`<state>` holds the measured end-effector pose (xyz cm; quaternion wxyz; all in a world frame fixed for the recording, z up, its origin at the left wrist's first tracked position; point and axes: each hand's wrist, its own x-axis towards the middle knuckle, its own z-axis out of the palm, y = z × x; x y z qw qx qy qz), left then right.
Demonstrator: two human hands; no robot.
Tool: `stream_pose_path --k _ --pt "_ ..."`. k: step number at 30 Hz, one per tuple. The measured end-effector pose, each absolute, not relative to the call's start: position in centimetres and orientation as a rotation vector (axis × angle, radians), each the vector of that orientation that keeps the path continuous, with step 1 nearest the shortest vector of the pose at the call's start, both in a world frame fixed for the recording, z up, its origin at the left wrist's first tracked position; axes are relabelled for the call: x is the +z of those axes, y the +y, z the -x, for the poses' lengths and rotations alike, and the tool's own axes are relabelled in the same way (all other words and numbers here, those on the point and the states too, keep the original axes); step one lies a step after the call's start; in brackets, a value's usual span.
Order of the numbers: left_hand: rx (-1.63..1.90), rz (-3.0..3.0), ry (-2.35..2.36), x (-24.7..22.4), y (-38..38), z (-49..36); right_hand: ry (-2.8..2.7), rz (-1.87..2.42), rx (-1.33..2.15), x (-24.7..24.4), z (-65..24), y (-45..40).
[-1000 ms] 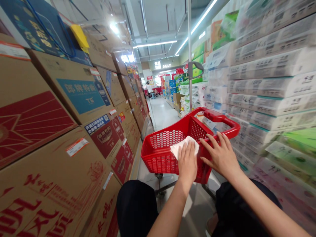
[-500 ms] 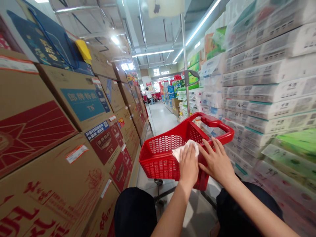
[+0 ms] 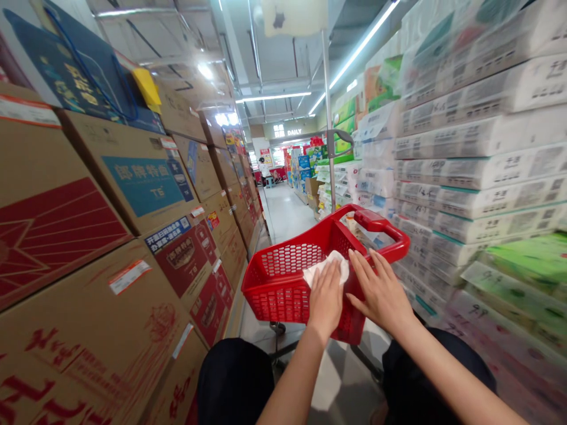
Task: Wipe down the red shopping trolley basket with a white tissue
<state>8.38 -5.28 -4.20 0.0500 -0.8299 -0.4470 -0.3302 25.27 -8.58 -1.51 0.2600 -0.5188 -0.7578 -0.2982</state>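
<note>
A red plastic shopping cart [image 3: 283,298] with perforated basket walls stands in front of my knees. Under the fingers of my left hand [image 3: 325,301], a crumpled white cloth [image 3: 339,264] is pressed to the near rim of the basket. The cloth's exact material cannot be told, and part of it is covered by the fingers. My right hand [image 3: 381,290] lies with spread fingers on the cart's near right side, just below the red handle [image 3: 390,251]. Nothing shows in its grasp.
Stacked cardboard cartons [image 3: 146,183] wall the left side. Packs of wrapped paper [image 3: 478,171] rise on the right. A metal pole [image 3: 330,118] with a grey grip stands behind the cart. Down the aisle [image 3: 290,215] a person [image 3: 264,170] is visible far off.
The cart and both hands sit slightly further left in the view, as do the surrounding stacks. My left hand stays on the cloth and my right hand on the cart, with little visible shift between them.
</note>
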Motion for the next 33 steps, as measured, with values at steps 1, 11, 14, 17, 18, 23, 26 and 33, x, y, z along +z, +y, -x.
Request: stream_pose_path --k 1,11,14,17,18,23,26,33 --pt "-1.005 2.507 -1.391 -4.2 -5.0 -7.9 -2.053 1.409 -0.8 -1.4 -25.3 -8.6" --pt "-0.971 2.512 -1.288 -4.5 -5.6 -8.8 -2.034 1.41 -0.902 -1.7 -25.2 -8.2" --pt "-0.994 2.51 -1.35 -4.3 -4.9 -8.1 -2.032 1.427 -0.879 -1.5 -25.4 -8.4" --pt "-1.025 2.465 -1.47 -4.0 -4.5 -8.8 -2.02 1.454 -0.862 -1.3 -25.0 -8.4" --pt "-1.036 2.468 -1.456 -3.9 -4.6 -9.4 -2.021 1.462 -0.863 -1.3 -24.7 -8.4" --pt "-1.062 2.568 -1.2 -3.9 -4.9 -11.0 -2.047 1.467 -0.848 -1.2 -24.9 -8.5" --pt "-1.026 2.591 -1.2 -4.9 -4.1 -7.9 -2.043 1.459 -0.813 -1.3 -25.6 -8.6" --pt "-0.998 2.36 -1.494 -7.9 -3.0 -1.0 -2.002 1.513 -0.77 -2.1 -24.9 -8.3"
